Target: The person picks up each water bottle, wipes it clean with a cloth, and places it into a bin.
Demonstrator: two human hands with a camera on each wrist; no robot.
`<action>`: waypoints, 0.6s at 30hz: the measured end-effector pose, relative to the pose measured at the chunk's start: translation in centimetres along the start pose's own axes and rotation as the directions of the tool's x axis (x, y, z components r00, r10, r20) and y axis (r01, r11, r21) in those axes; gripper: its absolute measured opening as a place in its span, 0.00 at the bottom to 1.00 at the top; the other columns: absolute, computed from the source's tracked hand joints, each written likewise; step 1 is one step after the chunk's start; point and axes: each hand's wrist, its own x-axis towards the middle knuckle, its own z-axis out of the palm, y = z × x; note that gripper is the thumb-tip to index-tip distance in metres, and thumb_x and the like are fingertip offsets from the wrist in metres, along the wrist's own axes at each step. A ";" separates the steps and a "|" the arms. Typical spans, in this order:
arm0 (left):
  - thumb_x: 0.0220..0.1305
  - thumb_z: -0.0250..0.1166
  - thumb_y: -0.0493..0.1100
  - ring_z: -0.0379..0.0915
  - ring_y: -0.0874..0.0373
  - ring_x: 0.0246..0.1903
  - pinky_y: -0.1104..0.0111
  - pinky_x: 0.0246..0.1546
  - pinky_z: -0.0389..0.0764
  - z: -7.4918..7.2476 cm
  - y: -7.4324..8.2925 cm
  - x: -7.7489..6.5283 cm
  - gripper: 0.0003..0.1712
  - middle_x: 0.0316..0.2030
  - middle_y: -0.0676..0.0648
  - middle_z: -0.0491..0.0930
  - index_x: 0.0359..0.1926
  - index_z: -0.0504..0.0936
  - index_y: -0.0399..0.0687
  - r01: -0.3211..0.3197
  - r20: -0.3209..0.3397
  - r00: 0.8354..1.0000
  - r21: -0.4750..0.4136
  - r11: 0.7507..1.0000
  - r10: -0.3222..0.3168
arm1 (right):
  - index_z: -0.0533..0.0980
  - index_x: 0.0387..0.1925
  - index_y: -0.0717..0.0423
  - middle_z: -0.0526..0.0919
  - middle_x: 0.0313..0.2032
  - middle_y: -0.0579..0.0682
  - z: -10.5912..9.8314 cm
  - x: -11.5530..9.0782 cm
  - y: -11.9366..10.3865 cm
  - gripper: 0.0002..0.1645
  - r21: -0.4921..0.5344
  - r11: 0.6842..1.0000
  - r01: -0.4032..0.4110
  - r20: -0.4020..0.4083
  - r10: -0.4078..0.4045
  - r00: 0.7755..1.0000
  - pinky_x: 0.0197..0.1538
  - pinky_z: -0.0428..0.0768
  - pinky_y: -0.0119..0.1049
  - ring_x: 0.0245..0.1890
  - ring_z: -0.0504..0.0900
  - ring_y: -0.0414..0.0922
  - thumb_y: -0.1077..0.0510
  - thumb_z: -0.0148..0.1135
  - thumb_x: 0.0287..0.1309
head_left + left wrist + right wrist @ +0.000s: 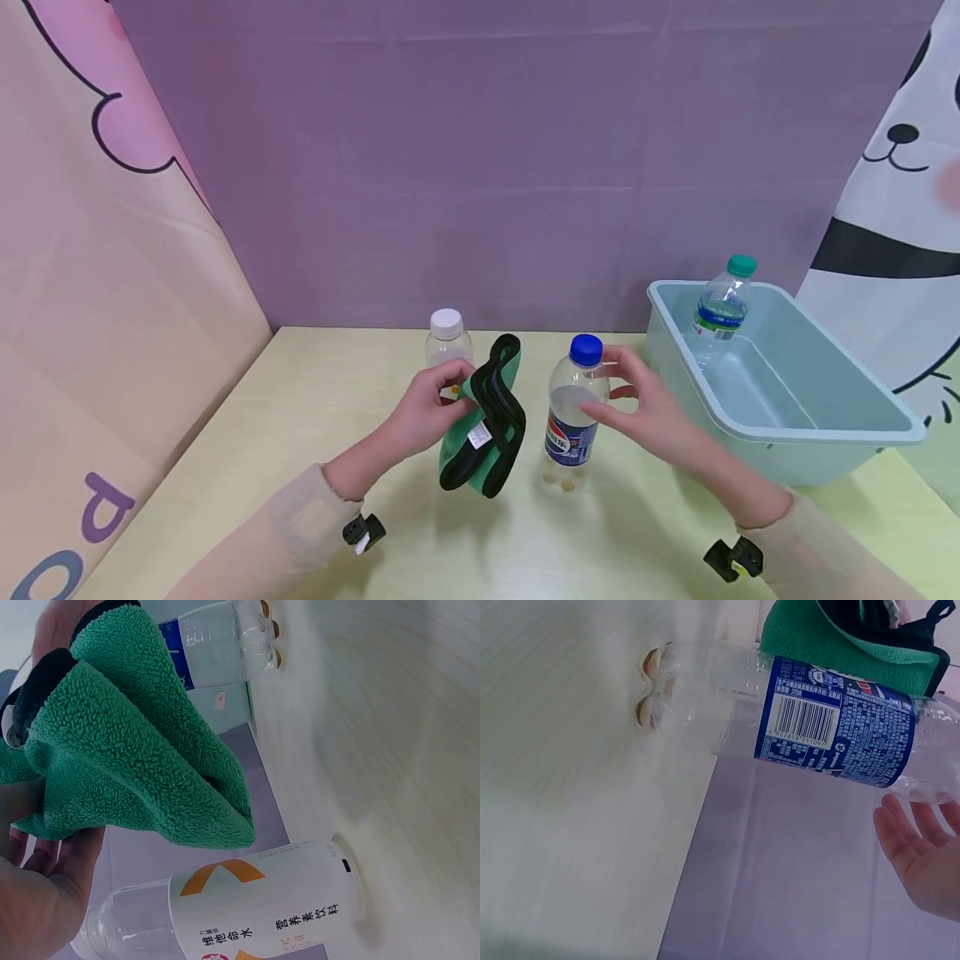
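Note:
My left hand point(420, 417) grips a folded green towel point(506, 421) with black edging and a small white tag, held above the table. In the left wrist view its fleecy side shows. To its right, a clear plastic bottle point(568, 429) with a blue cap and blue label stands upright on the table. My right hand point(652, 412) is at the bottle's upper right side, thumb in front and fingers spread and fairly straight. In the right wrist view, the fingertips point(922, 802) are at the bottle's edge; whether they touch it I cannot tell.
Behind the left hand stands a white-capped bottle point(447, 329), its white and orange label point(262, 900) visible in the left wrist view. A light-blue plastic bin point(795, 437) on the right holds a green-capped bottle point(723, 308). A purple backdrop point(450, 167) hangs behind the table.

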 end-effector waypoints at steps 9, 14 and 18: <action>0.60 0.62 0.25 0.72 0.49 0.40 0.64 0.37 0.80 -0.2 0.0 -0.2 0.07 0.36 0.41 0.78 0.36 0.78 0.39 0.010 -0.007 1.000 -0.006 1.000 -0.010 | 0.59 0.67 0.59 0.70 0.61 0.58 0.2 -0.3 -0.6 0.42 -0.064 0.996 -0.057 -0.011 0.057 0.998 0.51 0.75 0.52 0.59 0.71 0.58 0.57 0.69 0.56; 0.60 0.61 0.25 0.72 0.49 0.39 0.64 0.37 0.80 -0.2 0.2 -0.1 0.07 0.36 0.41 0.79 0.36 0.78 0.38 -0.003 -0.001 1.000 -0.017 1.000 0.003 | 0.58 0.66 0.58 0.71 0.58 0.56 1.1 -0.2 -1.3 0.49 -0.177 0.973 -0.151 -0.077 0.139 0.987 0.46 0.77 0.49 0.57 0.71 0.55 0.48 0.74 0.50; 0.60 0.61 0.25 0.72 0.50 0.39 0.64 0.36 0.80 -0.2 0.2 0.0 0.07 0.35 0.41 0.79 0.36 0.78 0.38 -0.015 0.000 1.000 -0.025 1.000 0.015 | 0.61 0.63 0.59 0.73 0.53 0.55 1.4 -0.1 -1.4 0.45 -0.193 0.971 -0.142 -0.121 0.120 0.985 0.42 0.76 0.46 0.53 0.72 0.52 0.50 0.75 0.50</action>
